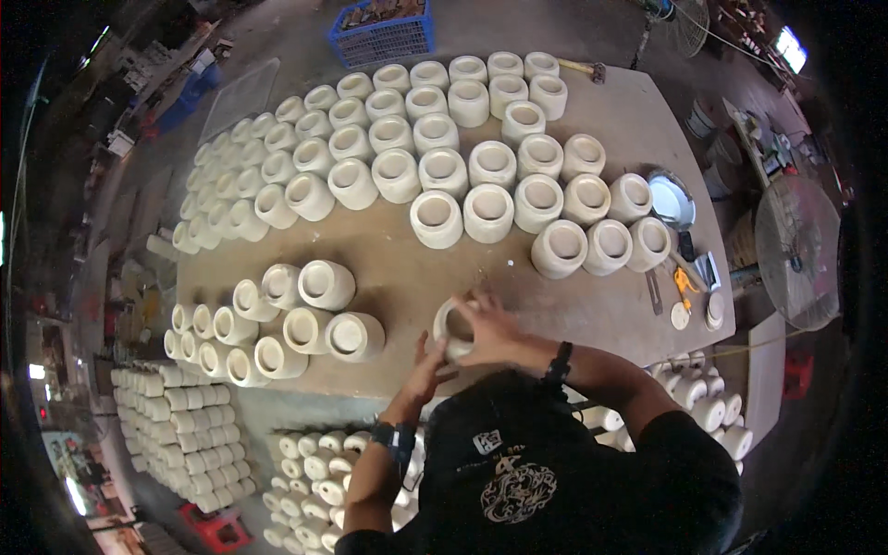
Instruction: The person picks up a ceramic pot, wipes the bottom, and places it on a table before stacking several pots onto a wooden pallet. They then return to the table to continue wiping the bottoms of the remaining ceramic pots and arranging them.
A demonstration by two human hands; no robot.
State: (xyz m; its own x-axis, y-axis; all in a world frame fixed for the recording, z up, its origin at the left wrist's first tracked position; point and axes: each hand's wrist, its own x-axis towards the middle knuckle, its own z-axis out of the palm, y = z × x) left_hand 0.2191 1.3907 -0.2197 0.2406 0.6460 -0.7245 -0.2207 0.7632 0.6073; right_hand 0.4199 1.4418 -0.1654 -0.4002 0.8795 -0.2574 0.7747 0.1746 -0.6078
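My right hand point(490, 331) grips a cream pot point(446, 327) low in the middle of my view, just above the tabletop's point(398, 268) near edge, the fingers curled over its rim from the 2 o'clock side. My left hand point(425, 376) waits at the pot's 7 o'clock, fingers spread; I cannot tell how firmly they touch it. Counting from this pot, a small cluster of similar pots point(282, 356) sits at 9 o'clock and a far larger group point(393, 176) stretches from 10 round to 1. Orange-handled scissors point(684, 281) lie near 3, a hammer point(583, 69) at 1, and a blue crate point(387, 44) stands beyond the tabletop, just short of 12.
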